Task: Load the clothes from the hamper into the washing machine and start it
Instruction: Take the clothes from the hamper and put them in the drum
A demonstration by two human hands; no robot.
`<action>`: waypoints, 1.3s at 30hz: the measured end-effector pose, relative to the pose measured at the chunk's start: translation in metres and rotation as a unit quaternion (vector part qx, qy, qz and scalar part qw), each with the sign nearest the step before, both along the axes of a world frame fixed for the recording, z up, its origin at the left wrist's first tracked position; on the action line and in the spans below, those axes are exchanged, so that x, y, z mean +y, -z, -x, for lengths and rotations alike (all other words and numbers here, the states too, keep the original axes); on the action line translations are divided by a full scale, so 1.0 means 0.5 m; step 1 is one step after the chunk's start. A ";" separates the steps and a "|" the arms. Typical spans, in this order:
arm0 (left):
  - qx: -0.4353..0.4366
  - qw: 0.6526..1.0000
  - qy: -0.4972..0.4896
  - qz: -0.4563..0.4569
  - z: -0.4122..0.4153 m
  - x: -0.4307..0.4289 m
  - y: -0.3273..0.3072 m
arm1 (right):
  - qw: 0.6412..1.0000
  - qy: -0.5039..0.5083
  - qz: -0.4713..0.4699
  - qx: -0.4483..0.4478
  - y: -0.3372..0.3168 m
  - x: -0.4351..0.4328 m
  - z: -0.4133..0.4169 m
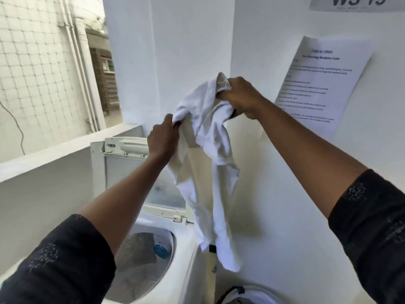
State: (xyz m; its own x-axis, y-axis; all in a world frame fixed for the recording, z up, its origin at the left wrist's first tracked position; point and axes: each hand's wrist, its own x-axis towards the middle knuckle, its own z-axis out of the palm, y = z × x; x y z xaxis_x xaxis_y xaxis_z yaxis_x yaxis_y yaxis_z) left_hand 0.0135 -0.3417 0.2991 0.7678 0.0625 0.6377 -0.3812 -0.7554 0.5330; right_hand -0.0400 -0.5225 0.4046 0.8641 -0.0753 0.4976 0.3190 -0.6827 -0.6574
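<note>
Dark navy sleeves point(372, 227) with faint pale speckled print, pushed up above bare forearms.

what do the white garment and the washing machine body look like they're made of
The white garment, held up by the left hand and right hand, looks like soft matte fabric, probably cotton: it drapes limply and creases. The washing machine body looks like glossy white plastic or painted metal, given its smooth rounded rim with a soft sheen; which one is unclear.

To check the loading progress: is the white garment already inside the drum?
No, both hands, left and right, hold the garment up above the washer.
</note>
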 end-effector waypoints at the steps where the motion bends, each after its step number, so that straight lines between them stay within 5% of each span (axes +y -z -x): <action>1: -0.013 1.000 -0.010 -0.001 -0.004 0.022 -0.023 | 0.999 -0.015 -0.038 -0.007 -0.020 0.028 -0.008; 9: -0.078 0.994 -0.071 -0.021 -0.027 0.160 -0.153 | 0.971 -0.122 -0.201 -0.051 -0.107 0.242 -0.082; 18: -0.054 0.996 -0.069 -0.004 -0.062 0.311 -0.132 | 0.969 -0.118 -0.213 -0.043 -0.078 0.412 -0.153; 26: 0.090 0.993 0.014 -0.071 -0.127 0.417 0.072 | 0.991 -0.070 -0.081 0.077 0.107 0.508 -0.243; 33: 0.305 0.933 0.064 -0.183 -0.216 0.482 0.311 | 0.963 -0.048 0.117 0.239 0.354 0.561 -0.311; 39: 0.435 0.888 0.138 -0.056 -0.296 0.470 0.586 | 0.927 0.034 0.138 0.347 0.572 0.570 -0.353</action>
State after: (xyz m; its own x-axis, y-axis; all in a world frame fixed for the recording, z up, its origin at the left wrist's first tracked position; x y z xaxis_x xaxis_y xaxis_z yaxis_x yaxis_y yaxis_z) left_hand 0.1615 -0.1069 0.0062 0.9491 -0.2309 -0.2142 -0.0408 -0.7645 0.6434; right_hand 0.1367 -0.2375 0.1184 0.9811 -0.0943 -0.1688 -0.1660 -0.8583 -0.4855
